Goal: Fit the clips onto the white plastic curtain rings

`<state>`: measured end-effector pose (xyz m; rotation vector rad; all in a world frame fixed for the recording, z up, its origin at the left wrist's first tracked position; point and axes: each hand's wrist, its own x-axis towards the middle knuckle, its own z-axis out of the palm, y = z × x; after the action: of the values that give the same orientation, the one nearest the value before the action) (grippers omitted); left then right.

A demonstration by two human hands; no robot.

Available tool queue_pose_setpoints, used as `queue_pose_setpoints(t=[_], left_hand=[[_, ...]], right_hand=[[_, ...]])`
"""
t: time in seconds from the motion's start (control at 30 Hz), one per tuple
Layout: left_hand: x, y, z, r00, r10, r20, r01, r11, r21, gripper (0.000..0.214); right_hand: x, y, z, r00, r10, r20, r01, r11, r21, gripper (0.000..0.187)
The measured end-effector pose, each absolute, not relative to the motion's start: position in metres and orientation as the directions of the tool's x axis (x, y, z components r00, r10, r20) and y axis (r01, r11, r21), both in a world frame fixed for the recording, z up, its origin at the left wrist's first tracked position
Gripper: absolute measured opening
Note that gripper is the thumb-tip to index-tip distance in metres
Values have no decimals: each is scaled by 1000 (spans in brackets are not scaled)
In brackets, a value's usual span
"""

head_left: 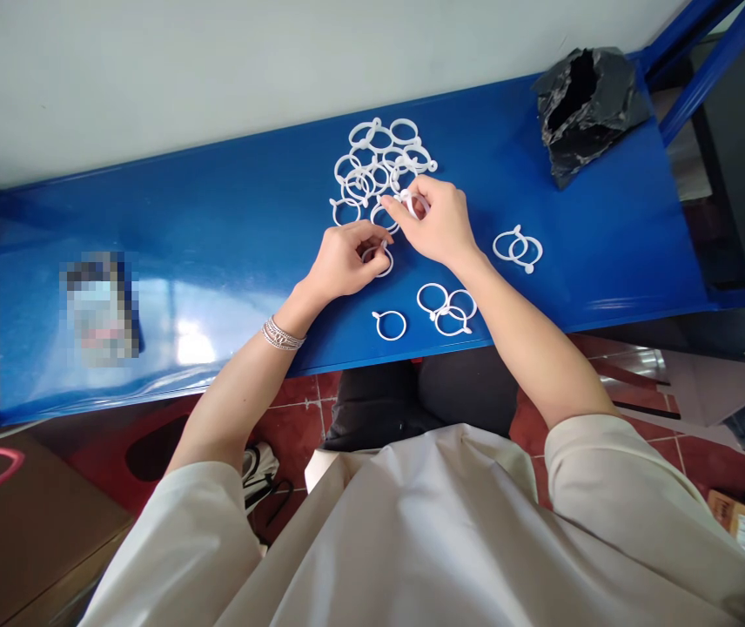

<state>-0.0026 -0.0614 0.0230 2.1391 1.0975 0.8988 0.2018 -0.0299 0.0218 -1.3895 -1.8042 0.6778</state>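
A cream top (412, 540) fills the foreground, and beyond it the left hand (339, 266) curls closed on a white plastic curtain ring (379, 259), while the right hand (430, 222) pinches another ring (413, 203) at the edge of a tangled heap of rings (379, 161). All lie on a blue metal bench (216, 209), with a single ring (389, 326), a linked cluster (446, 309) and a linked pair (517, 249) apart from the heap, and a crumpled black plastic bag (585, 113) near the far corner.

A pale grey-white wall (216, 70) fills 12 o'clock behind a glossy blue metal table (607, 252), whose blue steel frame (712, 61) rises at 1 o'clock. Dark red floor tiles (718, 461) with pale grout spread from 4 to 7 o'clock, and a flat brown board (26, 549) sits at 8 o'clock.
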Motion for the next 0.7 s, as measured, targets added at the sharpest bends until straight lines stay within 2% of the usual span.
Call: queue_pose_setpoints(t=[0.23, 0.7], left_hand=[[-2, -61, 19, 441, 839, 319, 491, -523, 697, 24], [-5, -56, 20, 553, 759, 344, 481, -628, 612, 25]], right_hand=[[202, -29, 20, -136, 952, 274, 550, 302, -779, 58], [203, -27, 11, -156, 938, 309, 527, 344, -777, 58]])
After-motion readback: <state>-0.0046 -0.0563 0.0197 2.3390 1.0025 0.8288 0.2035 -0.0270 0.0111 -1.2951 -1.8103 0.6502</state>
